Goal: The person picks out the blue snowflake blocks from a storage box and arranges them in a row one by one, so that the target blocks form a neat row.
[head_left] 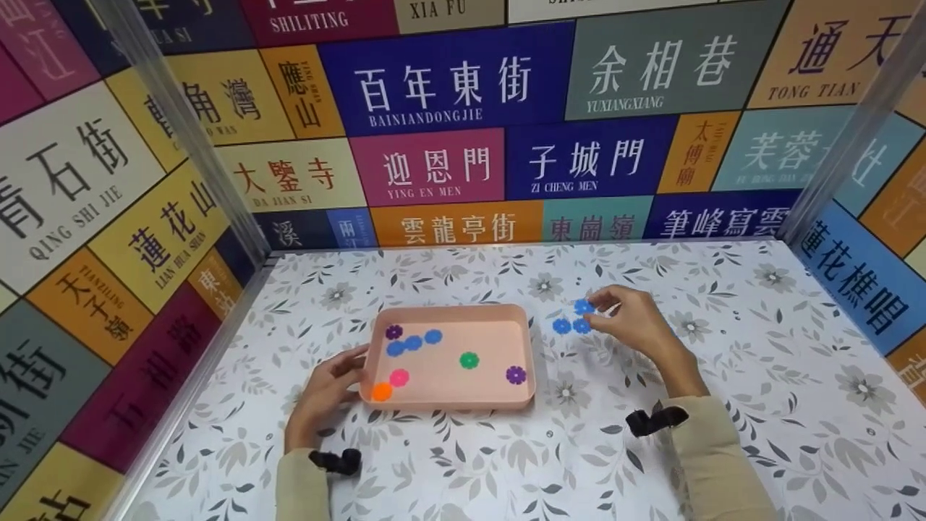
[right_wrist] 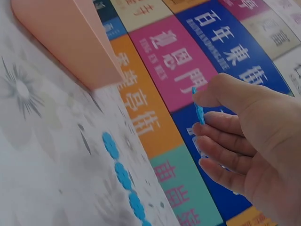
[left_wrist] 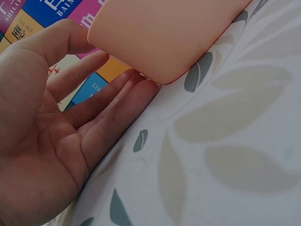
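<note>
My right hand [head_left: 636, 318] pinches a blue flower-shaped plastic disc [right_wrist: 198, 107] between thumb and index finger, above the table to the right of the pink tray [head_left: 448, 400]. Close by the hand, a line of several more blue discs [right_wrist: 123, 175] lies on the cloth, partly hidden by the hand in the head view. At the tray's left side, my left hand [head_left: 325, 394] has its fingertips against the outer wall, with loosely extended fingers. The tray holds three blue discs [head_left: 413, 343], two purple ones [head_left: 516, 375], a green [head_left: 469, 360], a pink [head_left: 399, 378] and an orange one [head_left: 382, 391].
The table [head_left: 463, 470] wears a white cloth printed with grey leaves and flowers. Panels with coloured sign lettering [head_left: 441, 79] stand along the back and both sides. A black camera band sits on each wrist.
</note>
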A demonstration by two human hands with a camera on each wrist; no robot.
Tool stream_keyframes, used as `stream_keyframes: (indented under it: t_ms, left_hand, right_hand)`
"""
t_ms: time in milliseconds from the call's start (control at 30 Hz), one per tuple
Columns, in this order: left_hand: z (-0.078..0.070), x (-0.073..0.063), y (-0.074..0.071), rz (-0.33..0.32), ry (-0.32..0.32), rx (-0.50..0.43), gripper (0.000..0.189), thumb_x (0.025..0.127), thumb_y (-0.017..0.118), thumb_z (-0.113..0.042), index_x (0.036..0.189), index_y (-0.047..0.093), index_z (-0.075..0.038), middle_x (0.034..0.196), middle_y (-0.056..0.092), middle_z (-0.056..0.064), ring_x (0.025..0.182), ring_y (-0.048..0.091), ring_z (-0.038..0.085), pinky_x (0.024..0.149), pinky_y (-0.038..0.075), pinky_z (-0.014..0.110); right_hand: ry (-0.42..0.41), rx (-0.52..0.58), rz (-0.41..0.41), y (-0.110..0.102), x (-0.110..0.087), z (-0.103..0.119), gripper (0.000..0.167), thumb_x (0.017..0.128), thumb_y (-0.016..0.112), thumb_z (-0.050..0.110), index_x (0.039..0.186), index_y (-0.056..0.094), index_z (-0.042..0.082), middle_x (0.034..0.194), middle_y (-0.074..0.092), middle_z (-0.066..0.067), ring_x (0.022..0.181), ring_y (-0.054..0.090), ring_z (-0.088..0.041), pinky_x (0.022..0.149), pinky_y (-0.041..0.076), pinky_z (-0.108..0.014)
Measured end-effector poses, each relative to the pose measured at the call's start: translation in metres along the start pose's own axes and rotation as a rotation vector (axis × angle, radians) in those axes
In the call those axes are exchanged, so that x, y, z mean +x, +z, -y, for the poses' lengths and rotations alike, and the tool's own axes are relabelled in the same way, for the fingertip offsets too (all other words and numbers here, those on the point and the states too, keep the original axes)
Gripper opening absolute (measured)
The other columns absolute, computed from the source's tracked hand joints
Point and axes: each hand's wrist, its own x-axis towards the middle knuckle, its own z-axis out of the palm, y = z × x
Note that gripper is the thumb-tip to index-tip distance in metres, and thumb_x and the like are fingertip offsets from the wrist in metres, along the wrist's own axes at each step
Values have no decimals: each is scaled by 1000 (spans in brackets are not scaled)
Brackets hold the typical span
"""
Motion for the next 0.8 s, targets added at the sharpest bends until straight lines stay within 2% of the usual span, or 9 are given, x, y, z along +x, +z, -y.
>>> stream_keyframes:
  t_ms: [167,333,567,667,800]
  left_hand:
    - [0,0,-1,7,-27,17,50,92,63,-19,140,59,-27,137,62,10,113,62,25,90,58,36]
    - [-2,0,-2,9,-48,13,49,92,64,-21,140,59,-30,138,61,7,113,61,25,92,57,35]
    - [-2,-1,-1,2,-94,26,47,93,64,-26,139,58,-35,139,60,4,115,59,25,95,55,35]
    - [-1,-1,0,1,-85,32,47,94,62,-23,140,58,-34,138,60,5,115,59,25,93,55,34]
    - [-2,-1,0,3,-27,6,48,93,63,-19,140,59,-28,138,61,9,115,61,25,91,58,37]
  right_hand:
    - [55,-24,-42,-18,-6,-19,33,89,73,25,114,69,3,110,71,-19,100,66,-34,80,57,-38]
    - [137,-38,-71,-33,-10,-38,39,90,72,31,116,68,2,113,70,-21,104,65,-35,79,52,-29]
    - [264,-40,-79,-44,-17,-60,49,90,71,40,122,65,2,116,68,-24,104,65,-36,77,49,-24]
    - [278,-41,-96,-46,-22,-69,48,90,71,36,121,65,0,114,68,-25,102,65,-35,74,48,-22]
    - [281,-56,-117,-47,-27,-81,46,90,72,34,118,66,-2,112,69,-24,97,66,-32,71,49,-20]
